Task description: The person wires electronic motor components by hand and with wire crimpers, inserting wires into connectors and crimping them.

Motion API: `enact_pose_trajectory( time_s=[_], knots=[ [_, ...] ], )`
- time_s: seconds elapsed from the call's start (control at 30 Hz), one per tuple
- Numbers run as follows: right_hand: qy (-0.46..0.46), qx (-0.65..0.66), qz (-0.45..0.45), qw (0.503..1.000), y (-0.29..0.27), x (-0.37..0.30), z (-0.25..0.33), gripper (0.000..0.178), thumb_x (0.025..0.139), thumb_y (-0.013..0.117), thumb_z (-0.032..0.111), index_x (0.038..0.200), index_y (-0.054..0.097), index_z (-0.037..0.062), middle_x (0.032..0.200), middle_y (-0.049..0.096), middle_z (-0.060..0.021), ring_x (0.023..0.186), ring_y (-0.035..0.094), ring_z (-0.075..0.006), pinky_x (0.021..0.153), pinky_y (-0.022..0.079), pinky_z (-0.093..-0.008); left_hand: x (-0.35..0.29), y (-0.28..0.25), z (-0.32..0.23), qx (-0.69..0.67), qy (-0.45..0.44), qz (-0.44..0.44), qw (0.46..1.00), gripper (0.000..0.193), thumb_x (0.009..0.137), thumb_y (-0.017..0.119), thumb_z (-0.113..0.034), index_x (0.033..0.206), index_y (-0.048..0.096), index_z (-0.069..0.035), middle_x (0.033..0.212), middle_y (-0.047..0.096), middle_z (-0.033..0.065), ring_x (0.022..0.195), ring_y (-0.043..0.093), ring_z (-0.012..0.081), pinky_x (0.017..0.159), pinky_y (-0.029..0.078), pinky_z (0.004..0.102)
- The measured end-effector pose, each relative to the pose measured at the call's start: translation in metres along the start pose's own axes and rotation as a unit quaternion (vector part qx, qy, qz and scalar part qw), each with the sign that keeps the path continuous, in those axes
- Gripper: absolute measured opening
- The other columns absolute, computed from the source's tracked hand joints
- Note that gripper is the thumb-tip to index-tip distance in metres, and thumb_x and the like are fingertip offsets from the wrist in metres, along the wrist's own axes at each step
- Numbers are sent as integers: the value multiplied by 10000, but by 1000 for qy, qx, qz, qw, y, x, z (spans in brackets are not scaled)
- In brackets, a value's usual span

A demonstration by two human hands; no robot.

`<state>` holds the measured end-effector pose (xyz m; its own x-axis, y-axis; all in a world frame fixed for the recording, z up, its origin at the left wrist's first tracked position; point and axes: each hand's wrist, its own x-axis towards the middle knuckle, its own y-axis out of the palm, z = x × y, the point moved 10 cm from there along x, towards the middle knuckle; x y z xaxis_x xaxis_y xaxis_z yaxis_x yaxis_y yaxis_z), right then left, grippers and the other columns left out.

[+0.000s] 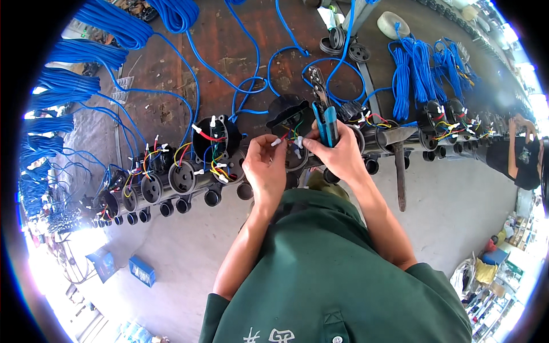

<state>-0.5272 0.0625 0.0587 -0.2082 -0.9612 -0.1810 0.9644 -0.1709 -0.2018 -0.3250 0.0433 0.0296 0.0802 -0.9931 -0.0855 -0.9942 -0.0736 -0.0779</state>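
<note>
A white connector [276,142] on short coloured wires sits in front of a tilted black cover [286,108], the left hand [267,166] pinching it in its fingertip grip. The right hand [337,150] wraps its grip around teal-handled pliers [328,124] — its thumb beside a second connector [298,142]. Open round housings with wires flank them along the bench [229,57]; a hammer [398,137] lies to the right, blue cables [251,86] beyond.
</note>
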Motion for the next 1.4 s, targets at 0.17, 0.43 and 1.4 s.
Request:
enact_pose_trajectory(
  time_s=[0.17,0.43,1.4],
  knots=[
    [46,71,24,996,12,-15,6,315,849,827,57,1090,638,-18,879,748,-87,826,699,-132,780,561,-313,-4,-1,-39,27,144,-28,989,110,972,734,15,1073,692,24,1001,764,42,786,640,47,691,506,199],
    [46,82,45,995,16,-43,21,250,883,801,56,1077,655,-1,890,722,-45,832,681,-109,759,544,-283,-13,12,-17,-226,-171,39,958,187,1005,725,-61,1169,719,27,974,793,107,576,470,-10,503,327,169],
    [-61,-129,-8,990,-13,-25,55,231,913,712,55,1124,674,-32,899,790,-70,742,691,-135,727,537,-303,-11,29,-7,-208,-138,70,966,209,988,729,-38,1136,715,108,957,789,122,845,721,111,726,565,240]
  ],
)
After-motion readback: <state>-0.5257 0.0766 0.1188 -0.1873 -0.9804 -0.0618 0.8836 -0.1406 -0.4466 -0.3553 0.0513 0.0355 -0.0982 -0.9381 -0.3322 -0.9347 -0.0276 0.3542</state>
